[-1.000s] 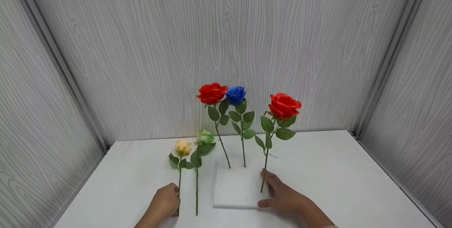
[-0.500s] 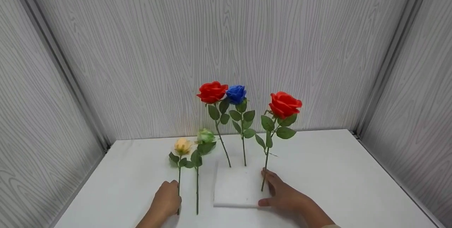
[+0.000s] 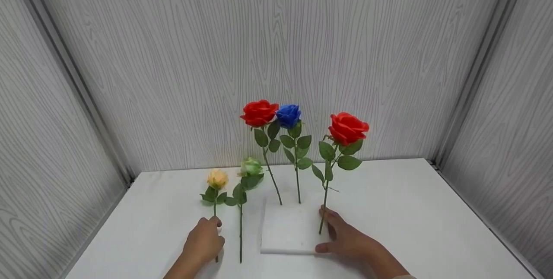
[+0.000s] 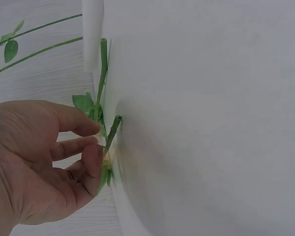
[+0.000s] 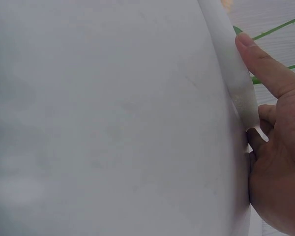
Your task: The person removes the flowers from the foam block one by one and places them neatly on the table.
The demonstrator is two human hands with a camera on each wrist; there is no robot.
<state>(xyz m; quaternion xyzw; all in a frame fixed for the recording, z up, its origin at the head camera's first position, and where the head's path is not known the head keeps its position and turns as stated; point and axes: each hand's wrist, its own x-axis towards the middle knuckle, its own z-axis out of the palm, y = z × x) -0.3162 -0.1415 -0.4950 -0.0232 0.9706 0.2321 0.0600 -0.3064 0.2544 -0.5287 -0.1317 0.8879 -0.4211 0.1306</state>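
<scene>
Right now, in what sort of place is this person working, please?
It is probably an enclosed work booth: a white table has pale wood-patterned panels behind it and on both sides, with grey strips along the corners.

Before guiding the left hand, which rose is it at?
The yellow rose: the left hand is curled at its stem. The green rose lies to its right, untouched; the blue rose and two red roses stand in the block.
</scene>
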